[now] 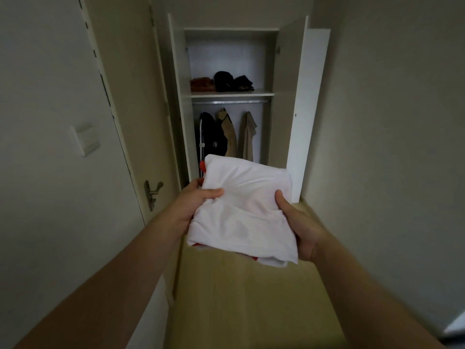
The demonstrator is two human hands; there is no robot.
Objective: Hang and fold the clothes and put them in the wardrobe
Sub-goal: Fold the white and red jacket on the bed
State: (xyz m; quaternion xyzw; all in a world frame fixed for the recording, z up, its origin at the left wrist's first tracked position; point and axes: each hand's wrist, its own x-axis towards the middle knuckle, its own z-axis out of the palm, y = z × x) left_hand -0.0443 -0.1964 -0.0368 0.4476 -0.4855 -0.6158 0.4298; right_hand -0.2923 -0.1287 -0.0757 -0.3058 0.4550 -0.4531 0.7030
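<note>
A folded white garment (241,210) with red trim at its edges is held out in front of me. My left hand (193,205) grips its left side, thumb on top. My right hand (299,222) grips its right side. Straight ahead stands the open white wardrobe (286,96), both doors swung wide. Its shelf (231,94) carries a folded reddish garment (202,84) and two dark folded items (232,81). Below, on the rail (229,102), hang a black garment (211,137), a tan one (229,134) and a beige one (249,137).
A closed door with a metal lever handle (152,192) and a wall switch (85,141) are on my left. A plain wall runs along the right. The floor (246,298) is light wood, in a narrow passage leading to the wardrobe.
</note>
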